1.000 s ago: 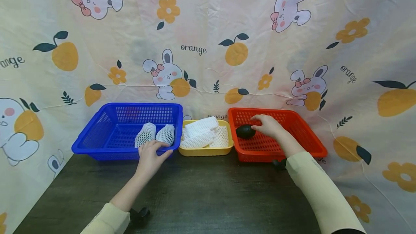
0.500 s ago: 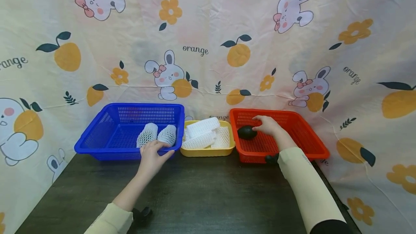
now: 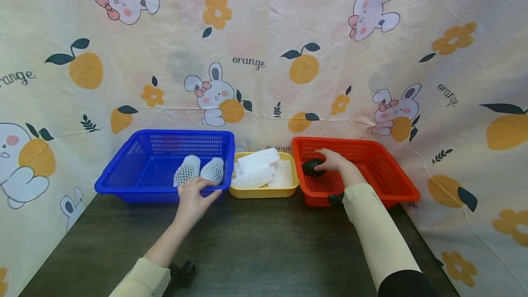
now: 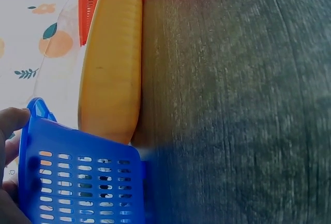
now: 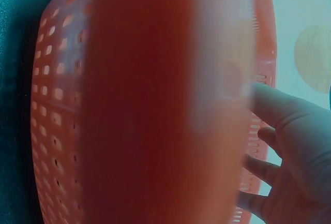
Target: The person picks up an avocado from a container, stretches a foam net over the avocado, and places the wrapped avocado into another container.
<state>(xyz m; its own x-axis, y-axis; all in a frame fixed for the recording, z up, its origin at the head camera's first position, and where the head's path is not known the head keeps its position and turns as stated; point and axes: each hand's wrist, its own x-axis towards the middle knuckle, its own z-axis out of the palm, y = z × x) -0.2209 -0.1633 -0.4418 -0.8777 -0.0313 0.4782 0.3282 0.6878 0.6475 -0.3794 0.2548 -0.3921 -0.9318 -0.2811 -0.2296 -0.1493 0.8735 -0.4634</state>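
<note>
On the far part of the bench [image 3: 255, 242], one blue basket [image 3: 144, 194], one yellow basket [image 3: 264, 193] and one red basket [image 3: 379, 168] stood left to right. The left hand [image 3: 194, 197] had its grip on the blue one's near rim, beside two white net sleeves [image 3: 187, 171]; at least three white nets [image 3: 282, 173] filled the middle one. One dark oval fruit [image 3: 309, 167] lay at the red one's left, touched by the right hand [image 3: 333, 162]; whether that grip was closed, I couldn't tell.

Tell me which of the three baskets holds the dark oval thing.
The red basket, rightmost of the row; the blue basket and yellow basket show white netting instead.
</note>
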